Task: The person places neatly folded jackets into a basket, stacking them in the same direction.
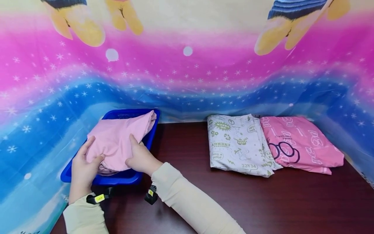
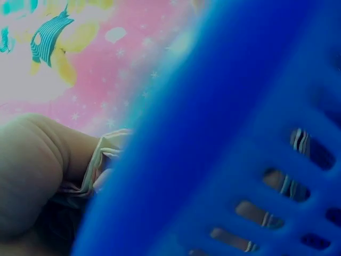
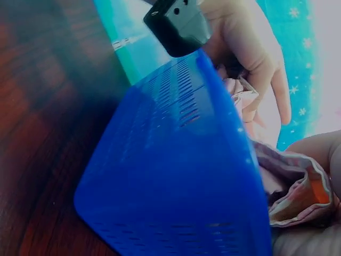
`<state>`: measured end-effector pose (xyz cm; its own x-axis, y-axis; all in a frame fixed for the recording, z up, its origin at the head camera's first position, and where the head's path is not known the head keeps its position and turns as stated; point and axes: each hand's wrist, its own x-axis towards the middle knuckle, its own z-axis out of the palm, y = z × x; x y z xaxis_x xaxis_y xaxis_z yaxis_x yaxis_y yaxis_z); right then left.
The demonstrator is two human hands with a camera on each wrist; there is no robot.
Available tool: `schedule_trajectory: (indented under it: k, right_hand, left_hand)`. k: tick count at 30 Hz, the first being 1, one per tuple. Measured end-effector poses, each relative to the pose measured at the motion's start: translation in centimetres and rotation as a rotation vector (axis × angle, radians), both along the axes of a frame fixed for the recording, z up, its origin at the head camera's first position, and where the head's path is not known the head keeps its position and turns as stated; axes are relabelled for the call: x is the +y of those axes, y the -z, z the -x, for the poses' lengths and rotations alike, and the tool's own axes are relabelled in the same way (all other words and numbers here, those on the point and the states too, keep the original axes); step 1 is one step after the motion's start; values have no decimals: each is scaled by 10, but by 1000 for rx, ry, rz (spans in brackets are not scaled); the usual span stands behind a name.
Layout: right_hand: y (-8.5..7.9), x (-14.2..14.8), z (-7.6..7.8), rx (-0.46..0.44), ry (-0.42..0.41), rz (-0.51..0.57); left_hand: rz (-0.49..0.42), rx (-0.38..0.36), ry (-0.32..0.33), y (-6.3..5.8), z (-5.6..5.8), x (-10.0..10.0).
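A folded light pink garment (image 1: 112, 139) lies in a blue plastic basket (image 1: 149, 143) at the left of the table in the head view. My left hand (image 1: 83, 169) grips its near left side, thumb on top. At the near right side, my right hand (image 1: 143, 157) holds the cloth between thumb and fingers; some fingers are hidden. Layered fabric edges (image 3: 298, 186) show over the basket rim in the right wrist view. In the left wrist view the slotted basket wall (image 2: 213, 160) covers much of the left hand (image 2: 32, 165).
On the right of the dark wooden table (image 1: 187, 195) lie a folded white garment (image 1: 236, 146) with green print and a folded pink printed garment (image 1: 304, 143), overlapping at their edges. A colourful snowflake-patterned sheet (image 1: 187, 74) hangs behind and at the sides.
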<state>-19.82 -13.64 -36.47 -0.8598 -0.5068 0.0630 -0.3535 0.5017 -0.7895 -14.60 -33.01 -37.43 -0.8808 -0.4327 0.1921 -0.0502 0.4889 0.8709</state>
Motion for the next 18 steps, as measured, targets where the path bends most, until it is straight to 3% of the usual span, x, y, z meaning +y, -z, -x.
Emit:
schedule_trajectory:
  k: [8, 12, 15, 18]
  right_hand:
    - [-1, -4, -8, -20, 38, -33]
    - [-4, -5, -15, -17, 47, -65]
    - [-5, -4, -20, 40, 50, -122]
    - [-6, -2, -26, 158, 52, -189]
  left_hand:
    - [200, -67, -8, 3, 3, 2]
    - [255, -96, -16, 5, 6, 2]
    - [270, -106, -23, 6, 7, 2]
    - [278, -99, -34, 5, 8, 3]
